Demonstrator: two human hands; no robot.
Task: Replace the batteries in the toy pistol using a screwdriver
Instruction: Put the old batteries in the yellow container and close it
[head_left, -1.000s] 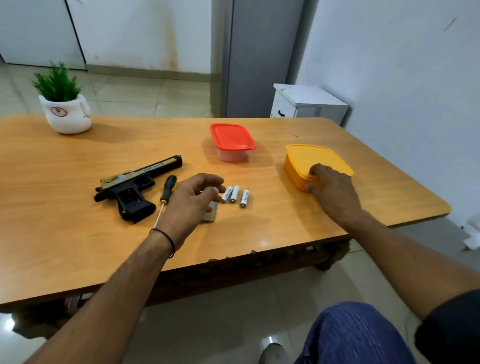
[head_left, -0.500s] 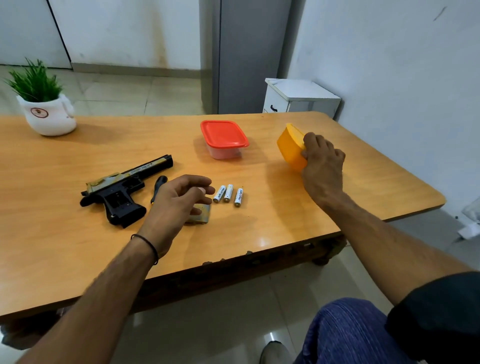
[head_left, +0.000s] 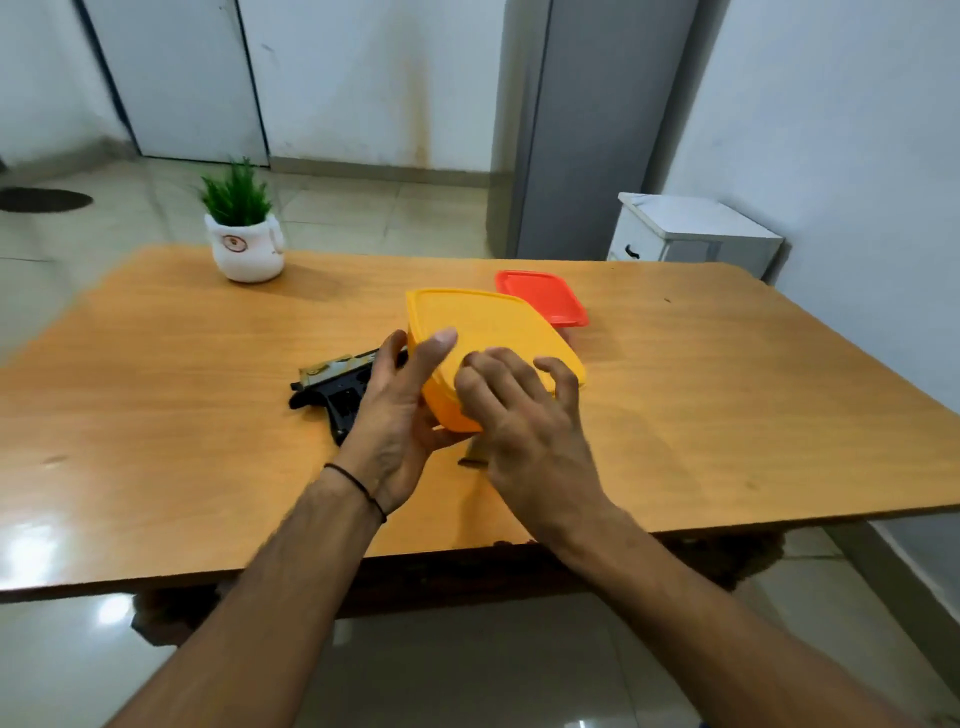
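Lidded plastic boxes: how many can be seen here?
2. The yellow box is held tilted above the table between the left hand and right hand. The red-lidded box sits on the table just behind it, partly hidden. Nothing suggests others.

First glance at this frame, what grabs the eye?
The yellow box, lid on, held up tilted at centre over the table: left hand cups its left side, right hand has fingers on the lid. The black toy pistol lies on the table just left, partly hidden. A red-lidded box sits behind; a potted plant stands far left.
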